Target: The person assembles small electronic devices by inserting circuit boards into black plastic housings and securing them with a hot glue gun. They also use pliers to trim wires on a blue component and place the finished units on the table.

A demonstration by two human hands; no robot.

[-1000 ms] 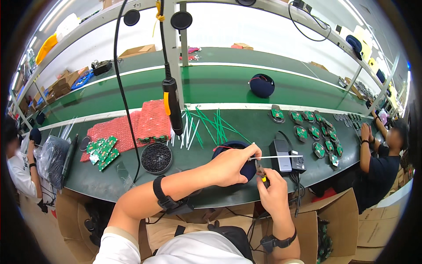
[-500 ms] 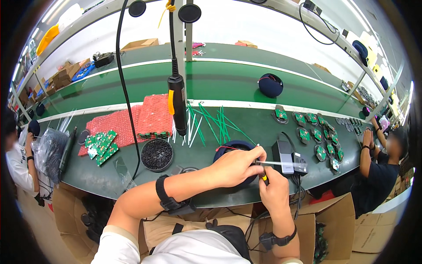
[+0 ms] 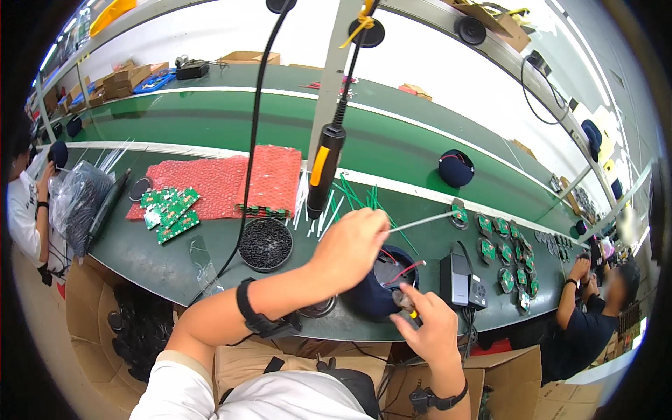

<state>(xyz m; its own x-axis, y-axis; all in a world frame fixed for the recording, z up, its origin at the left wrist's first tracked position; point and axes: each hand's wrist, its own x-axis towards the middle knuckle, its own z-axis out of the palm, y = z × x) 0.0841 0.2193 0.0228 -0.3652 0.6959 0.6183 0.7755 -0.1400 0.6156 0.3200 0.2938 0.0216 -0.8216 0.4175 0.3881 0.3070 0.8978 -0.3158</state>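
pinching the white strip (image 3: 420,222) in my left hand (image 3: 353,245), my right hand (image 3: 432,323) curled round the cutters (image 3: 404,302) – navy housing (image 3: 372,301) between them, near the tabletop (image 3: 161,269) edge – a narrow gap from the grey box (image 3: 458,281).

At the dark green counter (image 3: 133,255), the person's left hand (image 3: 353,245) grips a thin, pale, straight strip (image 3: 423,222); the right hand (image 3: 432,329) holds a yellow-marked metal tool (image 3: 404,302) over a round navy-blue shell (image 3: 365,299) with red wires (image 3: 406,270). Above hangs a black-and-orange cylindrical driver (image 3: 327,170), near red bubble wrap (image 3: 203,175).
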